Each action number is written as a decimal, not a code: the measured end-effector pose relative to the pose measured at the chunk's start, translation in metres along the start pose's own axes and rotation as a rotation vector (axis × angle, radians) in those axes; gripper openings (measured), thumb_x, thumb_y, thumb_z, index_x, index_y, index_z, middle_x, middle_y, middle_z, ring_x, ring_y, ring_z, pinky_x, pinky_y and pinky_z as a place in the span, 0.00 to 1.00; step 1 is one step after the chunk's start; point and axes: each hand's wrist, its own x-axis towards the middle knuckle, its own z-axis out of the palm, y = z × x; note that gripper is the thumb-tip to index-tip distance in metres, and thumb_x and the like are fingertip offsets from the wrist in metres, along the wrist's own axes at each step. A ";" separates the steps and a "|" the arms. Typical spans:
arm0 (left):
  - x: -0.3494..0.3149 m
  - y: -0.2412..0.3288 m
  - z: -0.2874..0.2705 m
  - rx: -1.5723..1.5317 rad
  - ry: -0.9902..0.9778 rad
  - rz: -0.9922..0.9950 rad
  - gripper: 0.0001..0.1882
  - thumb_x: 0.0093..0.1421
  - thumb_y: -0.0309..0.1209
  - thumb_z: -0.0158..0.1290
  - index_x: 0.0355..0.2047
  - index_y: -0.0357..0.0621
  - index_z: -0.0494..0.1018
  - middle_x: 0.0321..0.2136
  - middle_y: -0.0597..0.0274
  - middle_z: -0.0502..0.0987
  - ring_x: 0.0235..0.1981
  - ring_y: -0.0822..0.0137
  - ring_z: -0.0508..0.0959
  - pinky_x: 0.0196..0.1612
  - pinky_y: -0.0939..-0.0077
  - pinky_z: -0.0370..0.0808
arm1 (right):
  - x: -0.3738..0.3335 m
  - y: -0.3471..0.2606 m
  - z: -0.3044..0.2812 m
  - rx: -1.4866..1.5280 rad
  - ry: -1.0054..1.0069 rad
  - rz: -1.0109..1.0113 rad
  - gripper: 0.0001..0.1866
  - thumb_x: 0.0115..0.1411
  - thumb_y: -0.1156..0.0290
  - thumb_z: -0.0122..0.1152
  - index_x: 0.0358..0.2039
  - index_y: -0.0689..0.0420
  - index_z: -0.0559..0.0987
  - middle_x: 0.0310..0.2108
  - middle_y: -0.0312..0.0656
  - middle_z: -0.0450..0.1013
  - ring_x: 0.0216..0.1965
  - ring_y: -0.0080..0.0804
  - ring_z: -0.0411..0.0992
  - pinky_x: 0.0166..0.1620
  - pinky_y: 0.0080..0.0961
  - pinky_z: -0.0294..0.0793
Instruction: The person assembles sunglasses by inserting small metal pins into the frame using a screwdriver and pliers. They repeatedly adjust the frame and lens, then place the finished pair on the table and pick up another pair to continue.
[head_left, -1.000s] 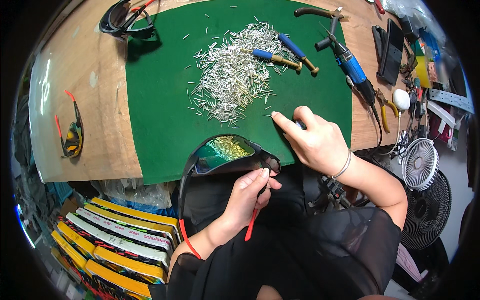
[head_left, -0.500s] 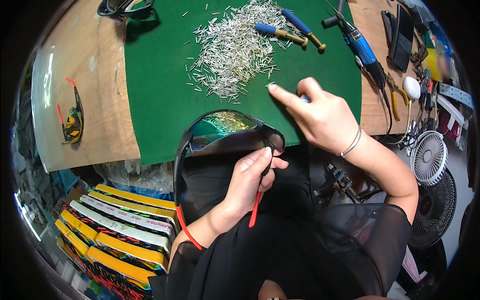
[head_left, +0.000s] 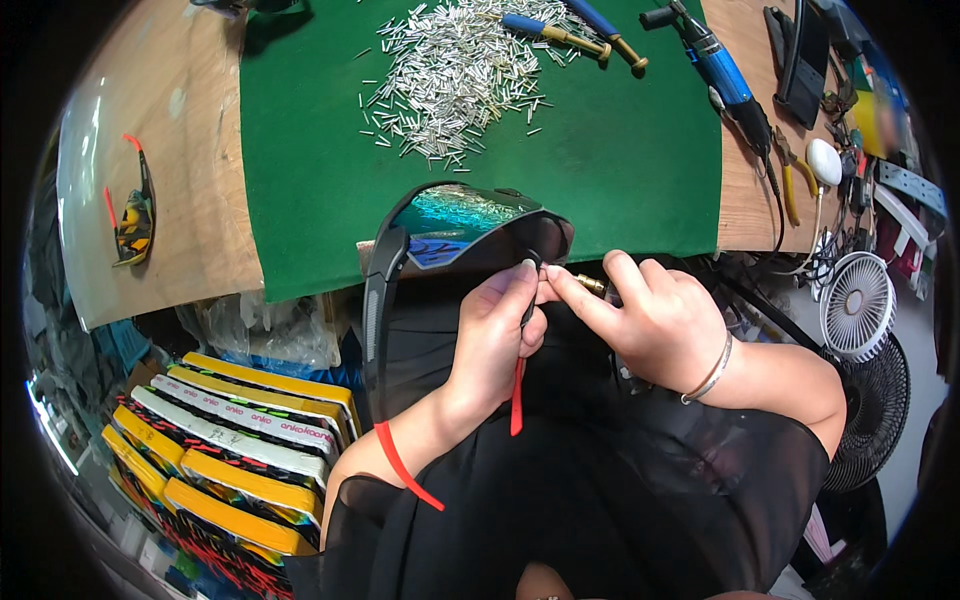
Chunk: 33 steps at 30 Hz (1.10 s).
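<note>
A pair of black wraparound sunglasses (head_left: 455, 252) with a mirrored lens and red temple tips is held near the table's front edge. My left hand (head_left: 500, 335) is closed round one temple near its hinge, thumb on top. My right hand (head_left: 655, 320) meets it there, index fingertip and thumb at the hinge. A tool with a brass end (head_left: 592, 285) is tucked in my right hand, its handle mostly hidden by the fingers. Whether a small pin is between the fingertips, I cannot tell. Beyond the glasses lies a heap of small silvery metal pins (head_left: 455, 80).
On the green mat (head_left: 640, 160) lie two blue-handled brass tools (head_left: 555, 35). At right are a blue electric screwdriver (head_left: 725, 80), pliers (head_left: 790, 180) and a white fan (head_left: 857, 305). Another pair of glasses (head_left: 135, 225) rests at left, above stacked yellow boxes (head_left: 240, 475).
My right hand has drawn back from a pin on the mat to the glasses' hinge, the brass-ended tool now showing in it. The glasses stay in my left hand; the view has shifted slightly.
</note>
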 end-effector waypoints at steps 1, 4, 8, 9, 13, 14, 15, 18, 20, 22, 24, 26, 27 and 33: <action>0.001 -0.002 0.000 -0.005 0.001 0.006 0.16 0.63 0.37 0.40 0.36 0.35 0.70 0.28 0.61 0.76 0.12 0.84 0.60 0.13 0.90 0.55 | 0.000 0.001 0.000 -0.003 0.010 -0.008 0.18 0.47 0.69 0.53 0.42 0.48 0.75 0.23 0.35 0.60 0.15 0.22 0.60 0.14 0.15 0.62; 0.001 -0.004 0.001 0.007 0.015 0.004 0.16 0.63 0.38 0.40 0.33 0.36 0.69 0.23 0.65 0.71 0.11 0.83 0.59 0.13 0.89 0.54 | 0.000 -0.001 0.002 -0.022 0.024 -0.010 0.18 0.47 0.69 0.53 0.41 0.48 0.75 0.23 0.35 0.60 0.15 0.22 0.60 0.14 0.16 0.62; 0.001 -0.004 -0.001 0.052 0.006 0.007 0.16 0.63 0.38 0.40 0.33 0.37 0.69 0.22 0.65 0.71 0.11 0.83 0.59 0.13 0.90 0.53 | 0.002 -0.001 0.003 -0.041 0.037 -0.026 0.18 0.47 0.68 0.53 0.41 0.49 0.74 0.22 0.35 0.61 0.15 0.22 0.60 0.14 0.16 0.62; 0.001 -0.005 -0.004 0.062 -0.006 0.010 0.16 0.63 0.37 0.40 0.34 0.35 0.70 0.27 0.62 0.75 0.12 0.84 0.60 0.13 0.90 0.54 | 0.003 0.000 0.003 -0.032 0.032 -0.024 0.17 0.47 0.67 0.53 0.41 0.49 0.74 0.21 0.35 0.61 0.14 0.22 0.60 0.14 0.16 0.63; 0.001 -0.002 -0.002 0.021 -0.001 -0.005 0.16 0.63 0.37 0.40 0.34 0.35 0.70 0.25 0.63 0.74 0.12 0.84 0.59 0.13 0.90 0.54 | 0.005 0.001 0.003 -0.026 0.008 -0.021 0.15 0.50 0.66 0.52 0.40 0.51 0.73 0.19 0.35 0.62 0.13 0.22 0.61 0.14 0.17 0.64; 0.002 -0.002 -0.001 0.026 0.001 -0.008 0.16 0.63 0.37 0.40 0.34 0.35 0.70 0.25 0.63 0.74 0.12 0.84 0.59 0.13 0.90 0.54 | 0.006 0.002 0.003 -0.013 0.015 -0.023 0.15 0.51 0.66 0.52 0.40 0.51 0.73 0.18 0.35 0.62 0.13 0.22 0.62 0.14 0.17 0.64; 0.002 -0.002 -0.002 0.030 0.002 -0.012 0.16 0.63 0.37 0.40 0.34 0.35 0.70 0.24 0.63 0.74 0.12 0.84 0.59 0.13 0.90 0.54 | 0.006 0.003 0.003 0.000 0.022 -0.025 0.14 0.52 0.65 0.51 0.40 0.52 0.73 0.18 0.35 0.62 0.13 0.23 0.62 0.14 0.17 0.64; 0.003 -0.003 -0.003 0.031 -0.014 0.023 0.16 0.63 0.37 0.40 0.34 0.36 0.71 0.24 0.63 0.73 0.12 0.84 0.59 0.13 0.90 0.54 | 0.007 0.003 0.004 0.020 0.030 -0.034 0.14 0.53 0.65 0.51 0.40 0.53 0.73 0.18 0.35 0.62 0.13 0.23 0.63 0.15 0.17 0.65; 0.003 -0.002 -0.003 0.044 -0.008 0.018 0.16 0.63 0.36 0.41 0.33 0.36 0.71 0.24 0.64 0.73 0.12 0.84 0.60 0.13 0.90 0.54 | 0.008 0.003 0.004 0.017 0.021 -0.038 0.14 0.53 0.65 0.51 0.40 0.53 0.73 0.18 0.35 0.62 0.13 0.24 0.63 0.15 0.18 0.65; 0.003 -0.002 -0.003 0.054 -0.007 0.020 0.15 0.63 0.36 0.41 0.32 0.36 0.71 0.23 0.64 0.73 0.12 0.84 0.59 0.13 0.90 0.54 | 0.008 0.002 0.003 0.008 0.004 -0.043 0.14 0.53 0.65 0.51 0.40 0.54 0.73 0.18 0.36 0.62 0.13 0.24 0.64 0.15 0.18 0.65; 0.003 -0.002 -0.003 0.062 -0.013 0.028 0.16 0.63 0.36 0.41 0.31 0.36 0.71 0.22 0.65 0.73 0.12 0.84 0.59 0.13 0.89 0.54 | 0.008 0.002 0.005 0.020 0.002 -0.040 0.15 0.53 0.65 0.52 0.41 0.54 0.73 0.18 0.36 0.62 0.13 0.24 0.64 0.15 0.18 0.66; 0.004 -0.003 -0.004 0.065 -0.024 0.041 0.16 0.63 0.36 0.41 0.30 0.36 0.71 0.21 0.65 0.72 0.11 0.84 0.59 0.13 0.89 0.53 | 0.009 0.002 0.006 0.033 -0.005 -0.040 0.15 0.53 0.65 0.52 0.42 0.54 0.72 0.18 0.36 0.62 0.13 0.25 0.64 0.15 0.19 0.66; 0.004 -0.003 -0.005 0.066 -0.030 0.047 0.16 0.63 0.36 0.41 0.29 0.36 0.71 0.21 0.65 0.72 0.11 0.84 0.59 0.13 0.89 0.53 | 0.010 0.002 0.005 0.039 -0.009 -0.039 0.16 0.53 0.65 0.52 0.42 0.54 0.72 0.18 0.36 0.62 0.13 0.25 0.64 0.15 0.19 0.66; 0.007 -0.005 -0.009 0.051 -0.063 0.046 0.18 0.63 0.36 0.40 0.24 0.37 0.70 0.11 0.73 0.62 0.09 0.84 0.56 0.12 0.87 0.49 | 0.013 0.000 0.007 0.045 -0.004 -0.026 0.16 0.52 0.66 0.52 0.42 0.55 0.71 0.18 0.36 0.62 0.14 0.26 0.64 0.15 0.20 0.66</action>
